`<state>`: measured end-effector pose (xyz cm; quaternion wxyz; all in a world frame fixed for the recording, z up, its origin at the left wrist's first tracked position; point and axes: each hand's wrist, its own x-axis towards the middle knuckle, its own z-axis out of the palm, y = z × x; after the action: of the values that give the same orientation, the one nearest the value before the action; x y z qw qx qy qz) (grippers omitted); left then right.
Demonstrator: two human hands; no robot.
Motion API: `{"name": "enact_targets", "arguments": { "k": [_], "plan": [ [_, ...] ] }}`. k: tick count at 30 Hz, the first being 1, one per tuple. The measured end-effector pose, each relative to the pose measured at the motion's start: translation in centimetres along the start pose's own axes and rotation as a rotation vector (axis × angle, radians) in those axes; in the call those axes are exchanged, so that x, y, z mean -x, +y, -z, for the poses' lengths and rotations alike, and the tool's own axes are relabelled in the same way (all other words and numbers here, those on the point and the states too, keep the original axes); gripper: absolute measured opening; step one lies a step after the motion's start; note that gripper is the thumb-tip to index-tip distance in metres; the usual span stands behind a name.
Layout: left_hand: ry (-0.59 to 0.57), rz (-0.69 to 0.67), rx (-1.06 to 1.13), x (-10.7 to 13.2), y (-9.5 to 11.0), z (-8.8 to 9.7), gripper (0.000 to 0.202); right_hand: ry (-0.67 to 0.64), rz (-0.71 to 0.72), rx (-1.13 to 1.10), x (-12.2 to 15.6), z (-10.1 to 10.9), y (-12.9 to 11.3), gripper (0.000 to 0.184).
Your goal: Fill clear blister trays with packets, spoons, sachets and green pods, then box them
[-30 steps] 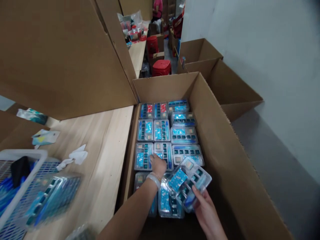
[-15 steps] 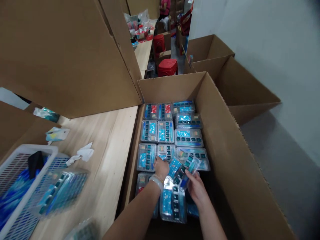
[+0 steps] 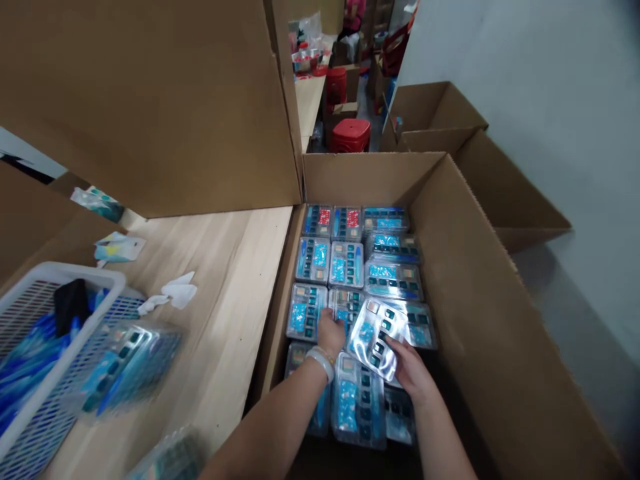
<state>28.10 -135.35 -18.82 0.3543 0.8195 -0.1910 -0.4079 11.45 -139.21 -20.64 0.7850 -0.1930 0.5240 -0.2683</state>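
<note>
Gripping a clear plastic blister pack (image 3: 376, 333), the right hand (image 3: 409, 369) holds it tilted above packed rows (image 3: 350, 263) in a large brown cardboard carton (image 3: 470, 287); light, stiff, slick, likely best pinched at the rim. The left hand (image 3: 331, 333) rests curled on those rows, grip unclear.

Behind the left hand (image 3: 331, 331) sit a pale bangle (image 3: 321, 364) and a thin golden band (image 3: 328, 351).

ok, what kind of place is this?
Probably a packing workshop or stockroom: the right hand holds a blister pack over a large carton filled with rows of similar packs, more cartons stand behind it, and a basket sits on the wooden bench.
</note>
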Motion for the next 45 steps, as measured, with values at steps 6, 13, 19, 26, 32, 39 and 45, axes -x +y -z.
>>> {"name": "enact_targets", "arguments": {
  "k": [6,13,19,26,32,39,45],
  "plan": [
    [0.030,-0.072,0.198,0.0,0.1,3.4,0.039,0.029,0.170,0.156,1.0,-0.3,-2.7,0.041],
    [-0.004,-0.078,0.612,6.1,-1.0,15.4,0.043,-0.011,0.311,0.628,-1.0,-5.9,-3.5,0.039],
    [-0.025,0.222,0.706,14.5,-6.0,23.7,0.047,0.172,0.312,0.911,-2.4,-8.6,-0.5,0.043],
    [0.173,0.571,0.705,29.0,-15.2,38.3,0.044,0.379,0.461,1.457,-2.4,-7.9,1.3,0.042],
    [0.318,0.728,0.734,38.3,-28.1,43.3,0.043,0.267,0.856,1.745,1.7,-11.7,4.1,0.050],
    [0.216,0.478,0.621,34.3,-36.0,41.0,0.050,-0.742,0.463,1.360,15.9,-20.4,22.9,0.058],
    [0.695,0.260,0.331,31.1,-33.6,39.7,0.036,-0.696,0.380,1.403,17.5,-21.5,29.0,0.066]
  ]
}}
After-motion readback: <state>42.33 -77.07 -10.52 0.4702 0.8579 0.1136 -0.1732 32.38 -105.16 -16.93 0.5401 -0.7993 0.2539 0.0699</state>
